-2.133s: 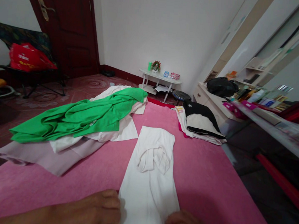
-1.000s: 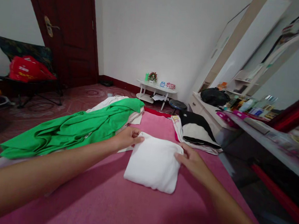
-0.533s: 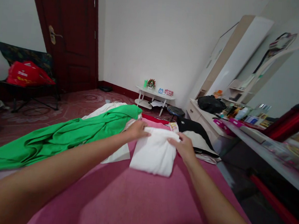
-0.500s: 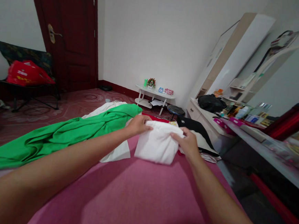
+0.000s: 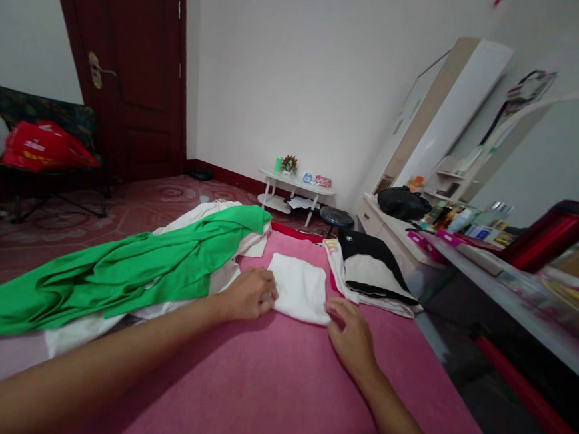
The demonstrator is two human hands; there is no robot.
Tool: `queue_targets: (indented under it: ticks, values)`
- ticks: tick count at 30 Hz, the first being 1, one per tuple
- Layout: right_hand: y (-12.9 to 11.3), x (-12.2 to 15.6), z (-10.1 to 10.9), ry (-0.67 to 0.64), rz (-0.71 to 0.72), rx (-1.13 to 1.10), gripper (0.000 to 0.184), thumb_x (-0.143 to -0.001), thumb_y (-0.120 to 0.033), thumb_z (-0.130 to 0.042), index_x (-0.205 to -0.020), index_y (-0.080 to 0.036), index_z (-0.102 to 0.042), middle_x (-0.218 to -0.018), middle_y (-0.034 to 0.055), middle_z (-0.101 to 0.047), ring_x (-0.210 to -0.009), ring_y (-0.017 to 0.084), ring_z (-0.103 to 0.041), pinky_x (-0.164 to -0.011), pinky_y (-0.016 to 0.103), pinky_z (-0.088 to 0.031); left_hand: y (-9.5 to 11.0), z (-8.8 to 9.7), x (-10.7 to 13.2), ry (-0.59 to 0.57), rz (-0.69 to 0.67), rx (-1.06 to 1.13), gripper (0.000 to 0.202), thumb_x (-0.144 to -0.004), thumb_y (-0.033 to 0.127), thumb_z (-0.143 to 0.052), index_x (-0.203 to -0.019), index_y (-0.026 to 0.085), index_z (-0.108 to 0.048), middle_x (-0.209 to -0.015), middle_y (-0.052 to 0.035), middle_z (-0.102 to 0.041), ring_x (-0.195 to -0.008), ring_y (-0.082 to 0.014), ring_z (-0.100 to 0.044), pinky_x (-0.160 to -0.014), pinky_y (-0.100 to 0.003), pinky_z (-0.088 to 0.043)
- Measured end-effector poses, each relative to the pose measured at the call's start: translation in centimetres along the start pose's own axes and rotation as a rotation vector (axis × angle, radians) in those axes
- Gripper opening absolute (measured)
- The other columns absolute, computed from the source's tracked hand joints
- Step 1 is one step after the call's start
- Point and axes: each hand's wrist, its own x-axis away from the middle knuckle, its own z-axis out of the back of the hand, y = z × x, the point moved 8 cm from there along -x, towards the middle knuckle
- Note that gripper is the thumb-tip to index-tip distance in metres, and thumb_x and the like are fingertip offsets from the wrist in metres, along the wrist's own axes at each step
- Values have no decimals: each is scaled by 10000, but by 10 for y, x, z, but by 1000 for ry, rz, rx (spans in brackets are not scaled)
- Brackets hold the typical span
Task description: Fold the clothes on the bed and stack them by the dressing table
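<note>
Gently, left hand (image 5: 247,295) and right hand (image 5: 353,334) flank a folded white cloth (image 5: 300,288) on a pink cover (image 5: 256,381), fingers curled at its edges; whether they pinch it is unclear. An uneven tug could loosen the folds.

And there at far left, a red bag (image 5: 49,148) sits on a chair (image 5: 40,107), dark door (image 5: 125,77) upper left!
</note>
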Motion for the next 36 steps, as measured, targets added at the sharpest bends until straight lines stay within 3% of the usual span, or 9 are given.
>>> queue_targets:
  ticks: [3,5,11,14,17,20,28,32,36]
  values:
    - [-19,-35,14,126,26,-44,321,-826,-193,-446,-1069,-177,-657,-1154,93,-634,-1098,220,-558,-984,367,-414,15,21,-34,120,27,108,215,-791,157,-519,-878,158,-716,-973,-68,-680,-921,-186,-619,-874,-281,-465]
    - [-27,-60,8,150,15,-41,375,-872,-217,-389,-1160,-158,-621,-1221,104,-609,-1156,208,-528,-1027,356,-380,19,17,-58,125,61,103,292,-865,180,-443,-1003,157,-699,-1076,-66,-676,-1003,-169,-607,-936,-269,-442]
    - [6,-71,-90,-280,-253,164,539,-914,-251,-333,-1435,-118,-363,-1499,84,-360,-1406,211,-247,-1133,374,-218,-16,-64,-62,-49,241,-40,453,-936,365,-382,-1360,244,-485,-1475,-85,-398,-1357,-298,-341,-1087,-542,-258]
    - [20,-61,-104,-301,-293,189,558,-938,-345,-334,-1450,-124,-341,-1536,86,-283,-1424,251,-192,-1139,402,-183,-36,-81,-48,-43,331,-76,482,-943,413,-365,-1403,277,-420,-1531,-66,-294,-1408,-300,-233,-1104,-554,-199]
    - [24,-51,-94,-247,-385,229,609,-936,-429,-331,-1446,-95,-329,-1527,153,-279,-1392,292,-270,-1111,427,-231,-44,-75,-35,23,464,-117,559,-941,421,-373,-1430,150,-365,-1520,-164,-283,-1404,-310,-233,-1104,-480,-226]
    - [19,-40,-76,-133,-489,274,650,-908,-489,-370,-1414,-81,-365,-1406,197,-455,-1272,315,-445,-1035,425,-339,-43,-63,-21,103,596,-156,651,-929,441,-398,-1410,9,-325,-1396,-283,-407,-1306,-351,-382,-1055,-461,-286]
    - [19,-25,-51,-28,-612,178,735,-769,-531,-539,-1375,-136,-406,-1275,208,-558,-1116,361,-555,-879,473,-447,-58,-45,2,243,836,119,650,-704,475,-698,-1207,124,-483,-983,-191,-666,-926,-364,-630,-814,-470,-445]
    - [17,-33,-50,-49,-584,19,605,-758,-369,-552,-1332,-194,-469,-1214,129,-615,-1039,296,-611,-846,411,-481,-39,-33,-11,320,648,247,369,-763,270,-635,-1110,187,-542,-1127,-105,-643,-1042,-261,-603,-909,-371,-439]
    - [-12,-47,-46,-74,-404,-16,439,-780,-324,-530,-1208,-248,-585,-1156,78,-635,-1031,247,-614,-848,342,-474,-5,-27,-23,387,424,516,304,-914,303,-436,-1186,198,-520,-1060,-45,-664,-947,-176,-631,-843,-279,-475]
